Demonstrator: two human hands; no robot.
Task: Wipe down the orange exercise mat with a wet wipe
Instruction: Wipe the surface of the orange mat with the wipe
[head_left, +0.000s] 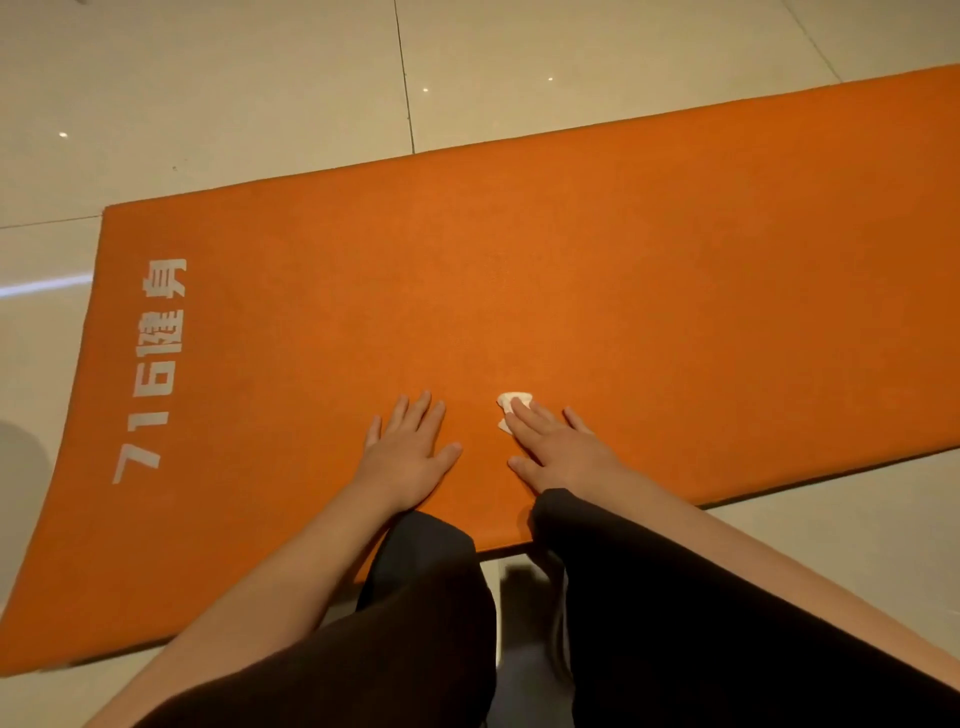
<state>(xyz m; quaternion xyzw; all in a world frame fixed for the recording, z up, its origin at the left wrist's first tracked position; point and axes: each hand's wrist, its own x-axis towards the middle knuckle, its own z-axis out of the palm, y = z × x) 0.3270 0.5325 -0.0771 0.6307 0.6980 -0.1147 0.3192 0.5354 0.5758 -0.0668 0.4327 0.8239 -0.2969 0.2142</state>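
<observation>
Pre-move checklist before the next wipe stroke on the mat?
1. Wet wipe under right hand: ok, straight fingers press it to the orange mat.
2. Left hand bracing: ok, flat on the mat beside the right hand.
3. Mat lying on the floor: ok where visible.
4. Mat's right end: cannot tell, out of frame.
5. Wipe moisture: cannot tell.

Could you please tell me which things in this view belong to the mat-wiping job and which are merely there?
Part of the job:
- orange mat
- wet wipe, pressed on the mat
- right hand, flat over the wipe
- left hand, flat on the mat

Merely there:
- tiled floor
- dark trousers
- white lettering printed on the mat
</observation>
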